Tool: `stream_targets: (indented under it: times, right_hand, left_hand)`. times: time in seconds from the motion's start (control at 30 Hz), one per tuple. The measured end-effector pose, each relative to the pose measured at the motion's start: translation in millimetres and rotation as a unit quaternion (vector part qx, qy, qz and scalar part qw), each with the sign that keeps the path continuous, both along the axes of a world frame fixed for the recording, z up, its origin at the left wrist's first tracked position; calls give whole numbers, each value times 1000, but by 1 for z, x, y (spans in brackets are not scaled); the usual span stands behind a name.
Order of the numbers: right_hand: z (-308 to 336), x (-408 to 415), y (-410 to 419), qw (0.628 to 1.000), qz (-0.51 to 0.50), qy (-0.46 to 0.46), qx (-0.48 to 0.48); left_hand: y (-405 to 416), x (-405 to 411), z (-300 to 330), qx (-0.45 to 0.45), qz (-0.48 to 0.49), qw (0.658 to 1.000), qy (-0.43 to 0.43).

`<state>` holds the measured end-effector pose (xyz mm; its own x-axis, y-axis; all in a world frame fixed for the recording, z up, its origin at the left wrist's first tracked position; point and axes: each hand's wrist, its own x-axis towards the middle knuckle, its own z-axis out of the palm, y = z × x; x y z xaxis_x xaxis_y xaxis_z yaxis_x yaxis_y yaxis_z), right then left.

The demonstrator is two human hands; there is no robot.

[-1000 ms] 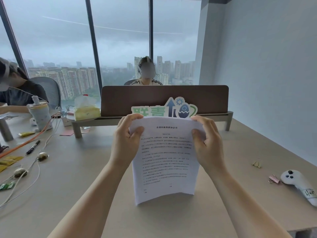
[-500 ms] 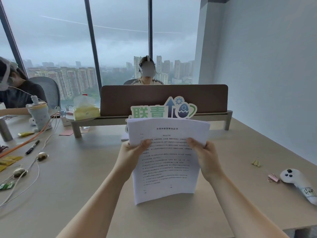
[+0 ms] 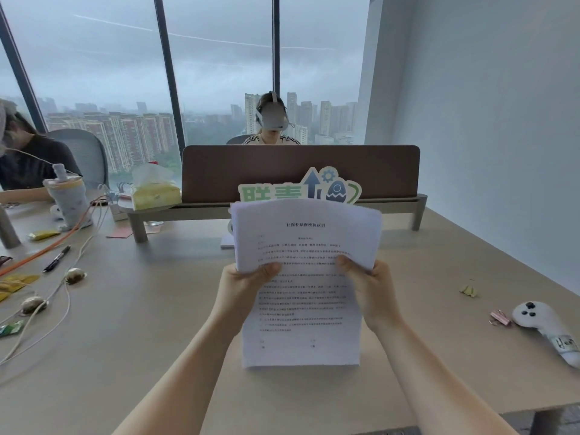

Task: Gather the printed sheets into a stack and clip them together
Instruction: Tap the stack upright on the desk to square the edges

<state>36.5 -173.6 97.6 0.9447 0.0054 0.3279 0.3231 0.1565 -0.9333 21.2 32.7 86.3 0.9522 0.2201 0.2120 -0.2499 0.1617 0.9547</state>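
Observation:
A stack of white printed sheets (image 3: 303, 312) stands upright on its bottom edge on the beige table (image 3: 150, 340), text facing me. My left hand (image 3: 243, 285) grips the stack's left edge at mid-height, thumb on the front page. My right hand (image 3: 370, 285) grips the right edge the same way. The top of the stack bows slightly back. A pink binder clip (image 3: 499, 318) lies on the table far to the right, and a yellow clip (image 3: 468, 291) lies a little beyond it.
A white controller (image 3: 546, 328) lies at the right edge. A brown divider (image 3: 298, 171) with a green sign (image 3: 298, 189) stands behind the sheets. Cables, a pen (image 3: 56, 259), a tissue pack (image 3: 153, 193) and a bottle (image 3: 67, 199) crowd the left. Two people sit beyond.
Both hands slid down from the stack's top corners to its mid-height edges. The stack still stands on the table, its top now free and bowing.

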Motion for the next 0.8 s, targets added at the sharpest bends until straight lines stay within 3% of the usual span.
stream_targets:
  times: [0.23, 0.4, 0.6, 0.8]
  right_hand:
    - [14, 2, 4, 999, -1, -44, 12]
    - [8, 4, 8, 999, -4, -39, 12]
    - [-17, 2, 3, 1000, 9, 14, -4]
    - [-13, 2, 5, 1000, 3, 23, 3]
  left_hand:
    - [-4, -1, 15, -15, 38, 997, -60]
    - [-6, 1, 6, -15, 66, 996, -53]
    - [-6, -6, -26, -5, 54, 998, 13]
    - [-8, -3, -15, -11, 50, 999, -5]
